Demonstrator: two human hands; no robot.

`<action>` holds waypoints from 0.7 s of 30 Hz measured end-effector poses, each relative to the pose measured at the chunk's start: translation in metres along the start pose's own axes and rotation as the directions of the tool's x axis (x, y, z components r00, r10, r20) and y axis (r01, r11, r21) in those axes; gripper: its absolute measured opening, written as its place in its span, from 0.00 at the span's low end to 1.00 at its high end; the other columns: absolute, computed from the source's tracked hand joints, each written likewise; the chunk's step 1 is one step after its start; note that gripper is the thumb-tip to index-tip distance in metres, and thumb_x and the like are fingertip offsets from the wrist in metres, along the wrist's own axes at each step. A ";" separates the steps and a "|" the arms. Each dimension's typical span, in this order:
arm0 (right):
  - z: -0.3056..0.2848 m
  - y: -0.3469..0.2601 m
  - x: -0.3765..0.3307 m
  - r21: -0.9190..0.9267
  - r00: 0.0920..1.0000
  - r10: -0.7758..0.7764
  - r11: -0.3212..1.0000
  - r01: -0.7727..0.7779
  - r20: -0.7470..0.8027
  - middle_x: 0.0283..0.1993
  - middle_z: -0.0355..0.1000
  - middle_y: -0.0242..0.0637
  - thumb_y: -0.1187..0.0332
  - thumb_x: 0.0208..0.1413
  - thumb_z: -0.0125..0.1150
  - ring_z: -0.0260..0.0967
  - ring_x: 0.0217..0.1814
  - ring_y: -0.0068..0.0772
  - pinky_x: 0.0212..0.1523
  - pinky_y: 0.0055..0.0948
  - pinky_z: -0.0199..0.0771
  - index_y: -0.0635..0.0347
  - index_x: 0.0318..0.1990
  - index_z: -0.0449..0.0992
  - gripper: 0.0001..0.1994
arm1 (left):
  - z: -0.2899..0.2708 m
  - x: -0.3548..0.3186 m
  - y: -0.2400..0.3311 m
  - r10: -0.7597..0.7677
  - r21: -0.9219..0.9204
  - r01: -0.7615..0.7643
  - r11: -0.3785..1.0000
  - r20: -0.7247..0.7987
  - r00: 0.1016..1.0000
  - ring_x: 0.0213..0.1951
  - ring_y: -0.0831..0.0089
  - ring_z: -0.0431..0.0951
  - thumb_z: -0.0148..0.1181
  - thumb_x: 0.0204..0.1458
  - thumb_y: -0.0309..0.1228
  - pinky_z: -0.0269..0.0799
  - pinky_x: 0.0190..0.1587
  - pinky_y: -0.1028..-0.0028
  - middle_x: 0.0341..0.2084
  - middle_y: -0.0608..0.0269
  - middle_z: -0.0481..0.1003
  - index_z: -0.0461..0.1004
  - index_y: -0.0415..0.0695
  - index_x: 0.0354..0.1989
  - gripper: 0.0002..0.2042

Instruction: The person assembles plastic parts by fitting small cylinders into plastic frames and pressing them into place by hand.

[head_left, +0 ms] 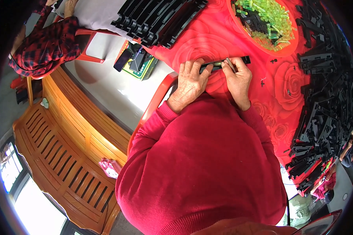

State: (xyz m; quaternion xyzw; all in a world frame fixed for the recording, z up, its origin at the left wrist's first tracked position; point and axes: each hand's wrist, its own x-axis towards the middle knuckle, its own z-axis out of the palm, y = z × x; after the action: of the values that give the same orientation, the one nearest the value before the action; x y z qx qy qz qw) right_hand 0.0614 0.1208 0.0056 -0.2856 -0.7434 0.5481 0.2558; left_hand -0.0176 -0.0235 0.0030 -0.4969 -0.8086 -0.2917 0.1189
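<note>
My left hand (191, 83) and my right hand (238, 78) are side by side over the red rose-patterned table cover (208, 43). Both grip a long narrow black plastic strip (245, 59) that lies across them. The left hand holds its left end. The right hand pinches its right part, with a thin grey piece (230, 64) between the fingers. My red sleeves fill the lower middle of the picture.
An orange tray (292, 46) of small green translucent pieces lies beyond my hands. A big heap of black plastic parts (325, 98) covers the right side, and a stack of black strips (161, 19) sits at the top. A person in plaid (43, 43) and a wooden bench (66, 149) are on the left.
</note>
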 end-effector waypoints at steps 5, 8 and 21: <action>-0.001 -0.006 0.001 -0.001 0.999 0.045 0.999 -0.045 0.012 0.23 0.71 0.29 0.76 0.49 0.64 0.62 0.25 0.12 0.25 0.20 0.65 0.63 0.30 0.73 0.04 | 0.001 -0.002 -0.001 0.007 0.007 -0.007 1.000 0.012 1.000 0.41 0.61 0.69 0.61 0.39 0.29 0.64 0.40 0.64 0.41 0.56 0.69 0.76 0.46 0.43 0.17; 0.000 -0.003 -0.001 -0.022 0.999 0.034 0.999 -0.034 0.008 0.23 0.70 0.30 0.76 0.49 0.64 0.63 0.25 0.14 0.25 0.21 0.65 0.63 0.30 0.73 0.04 | 0.002 -0.002 0.000 0.018 0.023 -0.018 1.000 -0.005 1.000 0.40 0.61 0.69 0.60 0.39 0.29 0.64 0.41 0.64 0.41 0.55 0.69 0.76 0.46 0.43 0.17; -0.016 -0.014 0.001 -0.361 0.924 -0.298 0.856 0.369 0.237 0.39 0.70 0.39 0.70 0.51 0.63 0.73 0.35 0.42 0.31 0.36 0.73 0.60 0.37 0.75 0.07 | 0.001 0.002 0.005 -0.001 0.112 -0.008 0.994 0.077 0.997 0.39 0.60 0.68 0.55 0.42 0.31 0.64 0.40 0.63 0.41 0.53 0.69 0.76 0.45 0.41 0.15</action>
State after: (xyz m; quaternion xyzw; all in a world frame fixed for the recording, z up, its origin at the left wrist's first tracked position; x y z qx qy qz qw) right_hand 0.0698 0.1284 0.0230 -0.1493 -0.8969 0.3546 0.2181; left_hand -0.0143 -0.0195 0.0047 -0.5017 -0.8269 -0.2262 0.1157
